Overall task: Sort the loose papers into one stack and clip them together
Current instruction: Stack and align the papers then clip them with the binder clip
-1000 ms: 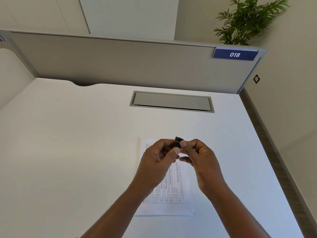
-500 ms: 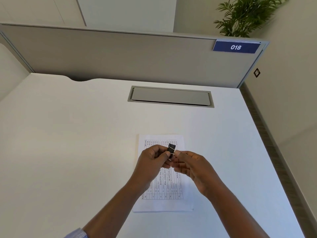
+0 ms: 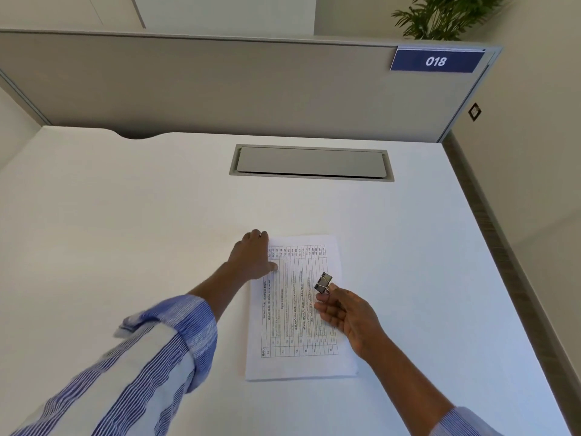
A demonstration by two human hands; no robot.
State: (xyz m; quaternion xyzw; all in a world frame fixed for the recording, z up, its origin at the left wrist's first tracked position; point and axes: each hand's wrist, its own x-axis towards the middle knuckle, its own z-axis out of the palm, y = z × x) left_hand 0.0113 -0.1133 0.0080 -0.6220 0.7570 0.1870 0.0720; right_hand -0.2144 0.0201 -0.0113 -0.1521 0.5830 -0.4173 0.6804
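Supervisor: Location of the papers [image 3: 292,328]?

Operator: I read them as one stack, lying flat on the tabletop [image 3: 125,234] in front of me. The top sheet carries a printed table.

Supervisor: Left grip [image 3: 251,256]?

Operator: It rests on the far left corner of the stack. The thumb lies flat on the top sheet. The back of the hand hides the fingers, so I cannot tell whether they grasp the edge or only press on it. A striped sleeve [image 3: 151,357] is rolled up on that forearm.

Supervisor: Right grip [image 3: 345,313]?

Operator: It is grasping the clip [image 3: 323,283]. Thumb and forefinger pinch the wire handles, and the remaining fingers are loosely curled below. The clip is held above the right half of the stack, clear of the sheets and not attached to them.

Supervisor: Surroundings?

Operator: I see a grey hatch [image 3: 311,163] set into the tabletop beyond the stack, well apart from it. A partition [image 3: 220,89] stands behind it with a blue label [image 3: 436,61] reading 018. A plant [image 3: 440,17] shows above the partition.
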